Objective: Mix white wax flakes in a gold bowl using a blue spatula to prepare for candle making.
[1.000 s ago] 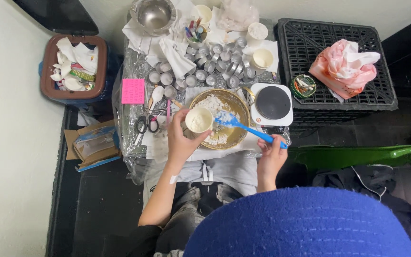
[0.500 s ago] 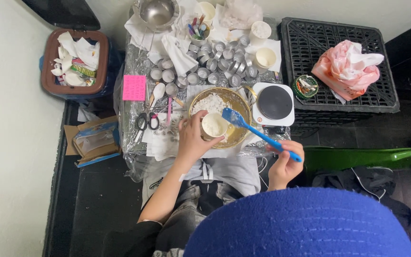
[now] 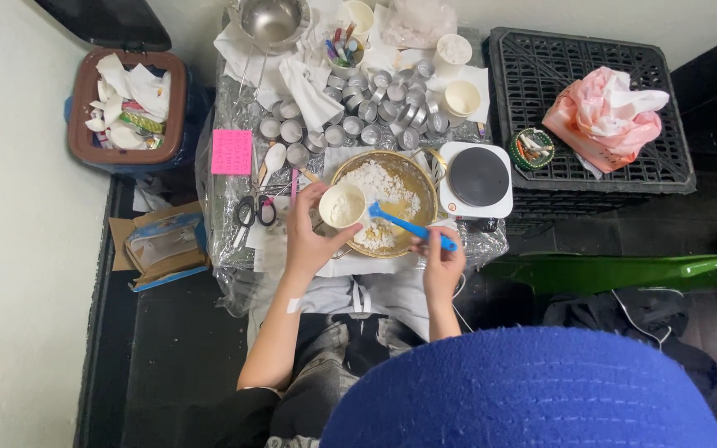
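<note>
Left hand (image 3: 307, 236) wraps a small cup (image 3: 343, 206) of white powder over the gold bowl (image 3: 425, 178), also powder-filled. Right hand (image 3: 444, 264) pinches a blue spatula (image 3: 408, 225), tip at the cup's rim.

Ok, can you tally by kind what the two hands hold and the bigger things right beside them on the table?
paper cup, in the left hand: 1
blue spatula, in the right hand: 1
gold bowl with white powder: 1
white hot plate: 1
scissors: 1
Total: 5
</note>
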